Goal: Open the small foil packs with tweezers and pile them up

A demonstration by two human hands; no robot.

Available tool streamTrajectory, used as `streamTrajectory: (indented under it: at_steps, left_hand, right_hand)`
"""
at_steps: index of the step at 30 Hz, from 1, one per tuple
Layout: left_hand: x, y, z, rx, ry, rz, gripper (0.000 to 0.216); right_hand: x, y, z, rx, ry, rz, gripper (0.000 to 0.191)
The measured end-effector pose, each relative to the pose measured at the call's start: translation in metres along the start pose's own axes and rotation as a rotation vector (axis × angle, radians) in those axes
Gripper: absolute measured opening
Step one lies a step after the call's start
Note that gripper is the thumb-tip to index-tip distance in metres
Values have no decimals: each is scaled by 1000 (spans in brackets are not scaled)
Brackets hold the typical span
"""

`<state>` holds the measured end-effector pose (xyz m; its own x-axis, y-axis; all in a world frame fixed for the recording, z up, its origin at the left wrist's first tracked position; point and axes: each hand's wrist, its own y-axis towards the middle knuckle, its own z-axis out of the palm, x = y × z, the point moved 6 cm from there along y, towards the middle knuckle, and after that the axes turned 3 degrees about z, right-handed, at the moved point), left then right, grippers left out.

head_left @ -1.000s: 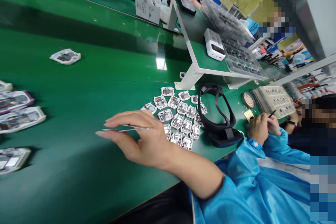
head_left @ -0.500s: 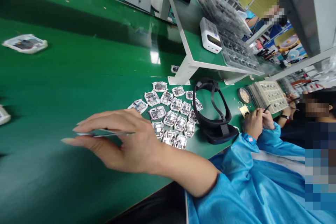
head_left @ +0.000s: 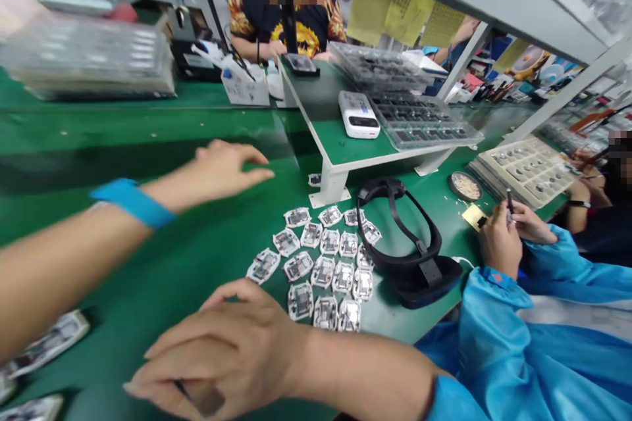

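Observation:
My left hand (head_left: 227, 171), a blue band (head_left: 133, 202) on its wrist, reaches over the green bench with thumb and finger apart and nothing visible between them. My right hand (head_left: 232, 348) is nearer to me, its fingers closed around thin metal tweezers (head_left: 185, 391), mostly hidden by the hand. Beyond and to the right of it lie white watch cases (head_left: 323, 272) with circuit parts showing, in loose rows. A few more white cases (head_left: 54, 342) lie at the lower left, partly behind my left forearm.
A black head strap device (head_left: 419, 270) lies right of the cases. Behind stands a raised shelf (head_left: 316, 125) with a white box-shaped device (head_left: 359, 115) and clear trays (head_left: 419, 122). A co-worker's hands (head_left: 503, 237) work at the right. Stacked trays (head_left: 99, 56) stand back left.
My left hand has come into view from the left. My right hand sits lower in the view, still around the tweezers. The camera view has tilted and shows more of the back.

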<state>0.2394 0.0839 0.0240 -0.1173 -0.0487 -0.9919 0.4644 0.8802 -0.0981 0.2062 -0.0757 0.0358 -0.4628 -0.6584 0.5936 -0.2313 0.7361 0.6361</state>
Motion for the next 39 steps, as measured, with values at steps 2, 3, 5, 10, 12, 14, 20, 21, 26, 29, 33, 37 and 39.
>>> streamTrajectory:
  at_steps: [2,3,5,10,12,14,20,21,26,29,33,37,39]
  left_hand:
    - [11,16,-48,-75,273,11,31]
    - [18,25,-57,-101,387,18,33]
    - [34,43,-55,-117,565,47,43]
    - [59,69,-25,-122,750,115,37]
    - [60,70,-25,-126,747,134,32]
    - [57,66,-31,-126,699,148,31]
    - [50,11,-52,-142,364,115,44]
    - [49,-4,-55,-153,308,101,44]
    - [49,-87,-68,-191,101,-7,46]
    - [61,-131,-72,-236,-166,-167,45]
    - [75,-175,-75,-325,-415,-267,35]
    - [81,-198,-75,-331,-437,-275,35]
    - [81,-204,-76,-342,-427,-264,36]
  right_hand:
    - [4,-2,0,-69,-26,-131,26]
    - [6,-4,-2,-150,-42,-194,19]
    - [5,-5,-2,-222,-52,-237,16]
    - [5,-4,-4,-276,-16,-244,25]
    - [2,-3,-4,-254,16,-188,35]
    - [0,-2,-1,-199,39,-143,37]
    - [5,-4,-2,-141,81,-217,17]
    - [4,-3,-3,-123,92,-158,19]
    - [11,1,-19,-195,288,-128,11]
    - [-1,3,-23,-227,402,51,10]
    - [-29,-4,-13,-219,575,397,4]
    - [-49,-11,2,-207,726,613,7]
    - [-54,-12,8,-167,771,661,10]
